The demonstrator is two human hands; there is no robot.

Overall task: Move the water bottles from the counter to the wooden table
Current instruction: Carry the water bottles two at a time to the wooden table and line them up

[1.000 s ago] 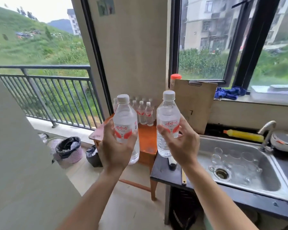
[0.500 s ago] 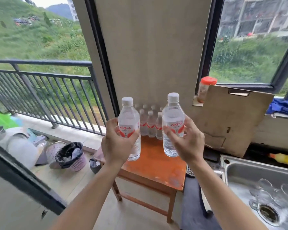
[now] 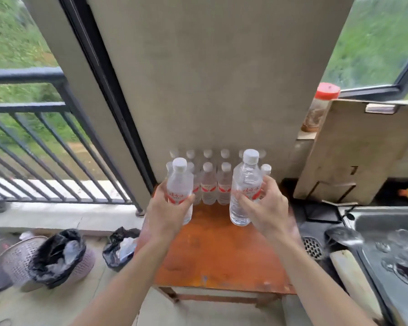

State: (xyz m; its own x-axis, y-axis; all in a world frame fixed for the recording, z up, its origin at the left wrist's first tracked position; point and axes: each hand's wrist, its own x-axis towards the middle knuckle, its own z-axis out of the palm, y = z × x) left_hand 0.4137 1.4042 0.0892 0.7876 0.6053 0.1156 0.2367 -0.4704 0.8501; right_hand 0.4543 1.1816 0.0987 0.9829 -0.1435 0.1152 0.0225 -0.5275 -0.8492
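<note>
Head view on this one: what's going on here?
A person holds a water bottle in each hand above the wooden table. The left hand grips the left bottle around its label, and the right hand grips the right bottle likewise; both are upright. They are close in front of a cluster of bottles standing at the table's back edge by the wall. Whether either held bottle touches the tabletop cannot be told.

Hands (image 3: pixel 167 212) (image 3: pixel 266 208) grip bottles (image 3: pixel 179 191) (image 3: pixel 245 189) — above table (image 3: pixel 222 255).
</note>
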